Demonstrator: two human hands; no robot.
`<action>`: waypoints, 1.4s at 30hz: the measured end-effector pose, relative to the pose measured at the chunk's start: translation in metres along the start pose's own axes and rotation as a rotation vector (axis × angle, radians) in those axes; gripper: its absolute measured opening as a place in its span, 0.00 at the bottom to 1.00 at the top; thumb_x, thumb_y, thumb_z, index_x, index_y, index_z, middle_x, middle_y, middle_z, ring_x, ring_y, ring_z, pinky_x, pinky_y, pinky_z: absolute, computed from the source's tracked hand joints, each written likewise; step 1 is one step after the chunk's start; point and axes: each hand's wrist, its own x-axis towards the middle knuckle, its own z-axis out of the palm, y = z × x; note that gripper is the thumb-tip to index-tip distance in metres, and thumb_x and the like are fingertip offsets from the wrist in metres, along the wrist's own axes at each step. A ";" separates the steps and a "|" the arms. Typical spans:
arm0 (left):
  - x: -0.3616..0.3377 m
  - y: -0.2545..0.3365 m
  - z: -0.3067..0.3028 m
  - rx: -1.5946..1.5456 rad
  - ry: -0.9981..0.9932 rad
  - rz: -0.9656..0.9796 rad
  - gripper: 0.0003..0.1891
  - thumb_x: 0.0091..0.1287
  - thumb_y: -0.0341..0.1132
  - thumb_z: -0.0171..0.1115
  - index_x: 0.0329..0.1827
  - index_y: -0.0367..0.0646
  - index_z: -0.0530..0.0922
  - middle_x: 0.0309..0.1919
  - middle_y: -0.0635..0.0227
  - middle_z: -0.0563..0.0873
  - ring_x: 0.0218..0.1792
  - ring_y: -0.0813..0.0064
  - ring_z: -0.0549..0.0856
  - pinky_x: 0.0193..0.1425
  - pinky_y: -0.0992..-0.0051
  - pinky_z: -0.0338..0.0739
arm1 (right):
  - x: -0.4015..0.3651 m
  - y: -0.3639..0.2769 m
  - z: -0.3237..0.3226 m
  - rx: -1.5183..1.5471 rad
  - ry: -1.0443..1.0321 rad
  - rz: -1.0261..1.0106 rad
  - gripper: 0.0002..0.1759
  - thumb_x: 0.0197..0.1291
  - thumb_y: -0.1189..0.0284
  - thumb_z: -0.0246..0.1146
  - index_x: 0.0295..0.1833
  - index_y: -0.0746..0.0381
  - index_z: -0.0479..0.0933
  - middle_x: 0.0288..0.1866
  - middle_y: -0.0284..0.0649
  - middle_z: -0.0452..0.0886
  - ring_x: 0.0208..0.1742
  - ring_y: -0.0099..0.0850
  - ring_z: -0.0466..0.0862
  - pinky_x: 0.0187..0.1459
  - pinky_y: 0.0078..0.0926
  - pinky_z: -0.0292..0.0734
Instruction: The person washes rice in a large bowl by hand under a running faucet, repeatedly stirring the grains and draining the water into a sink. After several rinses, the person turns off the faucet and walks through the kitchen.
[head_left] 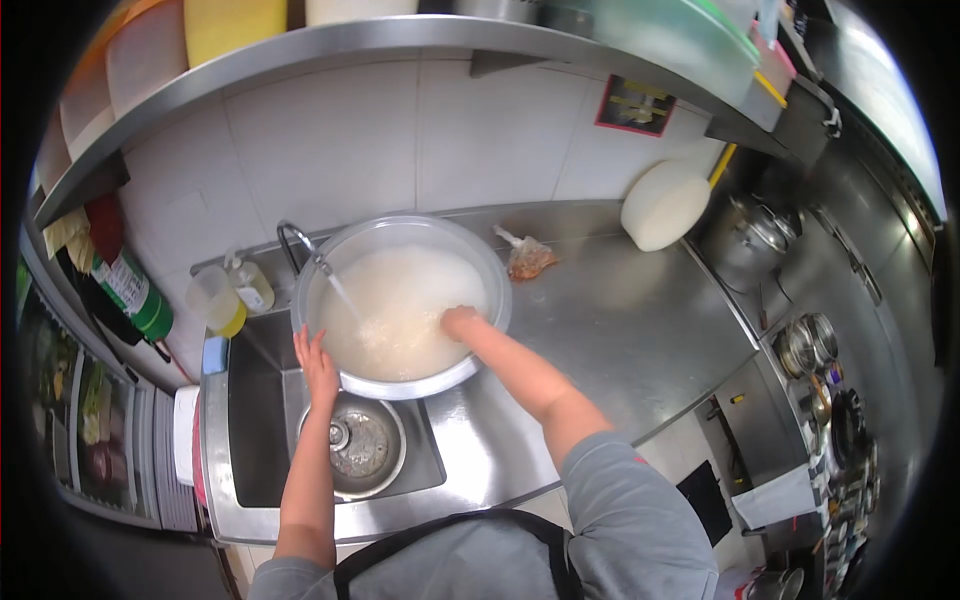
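Observation:
A large metal bowl (490, 270) holds cloudy whitish water with pale grains in it. Water runs into it from a curved faucet (290, 236) at its left rim. My left hand (319, 370) rests against the bowl's lower left side with fingers spread. At the right part of the bowl, my right hand (460, 323) dips into the cloudy water; its fingers are hidden there. Below the bowl, a round metal pan or lid (372, 450) lies in the sink (262, 430).
Left of the bowl stand a soap bottle (252, 285), a plastic jug (217, 300) and a blue sponge (215, 355). Behind right are a brown-and-white object (528, 257) and a white rounded item (665, 205). A metal shelf (400, 34) runs above; a pot (748, 240) stands right.

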 end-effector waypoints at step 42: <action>0.110 -0.015 0.094 -0.992 -0.521 -0.987 0.06 0.60 0.28 0.52 0.35 0.34 0.77 0.30 0.63 0.80 0.32 0.72 0.81 0.37 0.76 0.79 | 0.031 -0.064 0.015 0.847 -0.164 -0.226 0.11 0.42 0.68 0.63 0.35 0.54 0.82 0.30 0.42 0.82 0.32 0.34 0.81 0.35 0.30 0.75</action>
